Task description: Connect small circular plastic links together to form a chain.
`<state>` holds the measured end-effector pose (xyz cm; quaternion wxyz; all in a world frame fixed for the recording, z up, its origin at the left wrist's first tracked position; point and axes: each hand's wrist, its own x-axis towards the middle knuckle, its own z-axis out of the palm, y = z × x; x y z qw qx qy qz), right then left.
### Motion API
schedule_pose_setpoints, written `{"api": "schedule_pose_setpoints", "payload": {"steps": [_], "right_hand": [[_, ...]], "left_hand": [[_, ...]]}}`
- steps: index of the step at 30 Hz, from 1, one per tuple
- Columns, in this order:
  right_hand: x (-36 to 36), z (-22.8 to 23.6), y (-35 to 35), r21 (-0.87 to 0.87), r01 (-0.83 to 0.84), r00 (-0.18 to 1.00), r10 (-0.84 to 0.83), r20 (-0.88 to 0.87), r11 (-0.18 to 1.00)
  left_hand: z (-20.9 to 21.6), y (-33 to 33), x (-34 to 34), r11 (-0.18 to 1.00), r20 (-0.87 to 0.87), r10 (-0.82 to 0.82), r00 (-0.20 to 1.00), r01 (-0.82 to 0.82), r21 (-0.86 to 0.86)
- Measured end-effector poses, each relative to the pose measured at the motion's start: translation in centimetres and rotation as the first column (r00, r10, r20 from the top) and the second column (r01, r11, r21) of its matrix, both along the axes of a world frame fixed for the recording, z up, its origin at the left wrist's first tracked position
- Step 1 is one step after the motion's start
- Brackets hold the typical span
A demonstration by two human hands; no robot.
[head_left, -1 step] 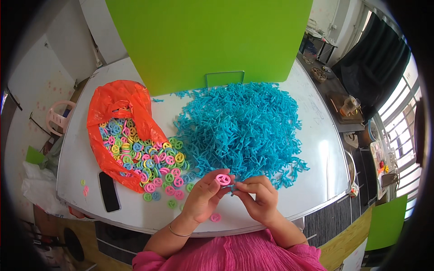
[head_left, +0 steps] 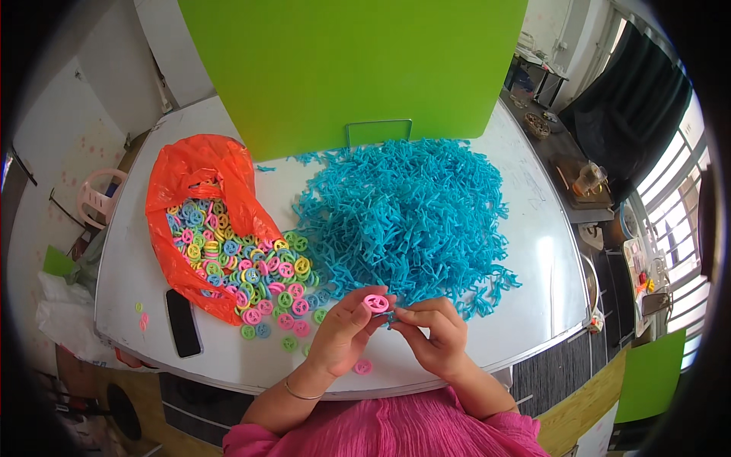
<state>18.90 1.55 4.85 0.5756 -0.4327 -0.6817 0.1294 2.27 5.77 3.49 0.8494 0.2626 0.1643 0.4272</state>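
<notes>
- White tabletop spreads before us, with a green panel standing at its far side.
- We grip a pink spoked ring in the fingers of our left hand, on the near side of a heap of blue pieces.
- Our right hand pinches a small blue piece just beside the ring; we cannot tell whether they touch.
- Left of the heap, an orange-red bag lies open, multicoloured rings spreading from its mouth.
- Near it we see a dark phone.

White table, heap of blue pieces, red bag, pastel wheels, black phone
</notes>
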Motion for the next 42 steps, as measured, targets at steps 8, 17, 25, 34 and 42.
{"api": "schedule_pose_setpoints", "payload": {"steps": [8,17,25,34,42], "right_hand": [[0.1,-1.1,0.1,-0.27,-0.109,0.984,0.067,-0.163,0.957],[-0.3,-1.7,-0.1,-0.408,-0.689,0.463,-0.07,-0.884,0.598],[-1.2,-3.1,-0.5,-0.217,-0.792,0.223,-0.061,-0.973,0.57],[-1.6,-2.9,-0.9,-0.213,-0.817,0.234,-0.029,-0.972,0.535],[0.0,-1.7,0.0,-0.432,-0.726,0.495,-0.03,-0.868,0.535]], "left_hand": [[0.0,-1.0,0.7,0.774,-0.445,0.552,0.705,-0.234,0.588],[-0.7,-1.1,0.8,0.582,-0.434,0.729,0.529,-0.146,0.8],[0.1,-1.4,0.8,0.526,-0.446,0.785,0.429,-0.083,0.846],[-0.5,-1.9,0.9,0.394,-0.308,0.829,0.467,-0.096,0.914],[0.7,-0.8,0.3,0.656,-0.551,0.623,0.556,0.012,0.754]]}}
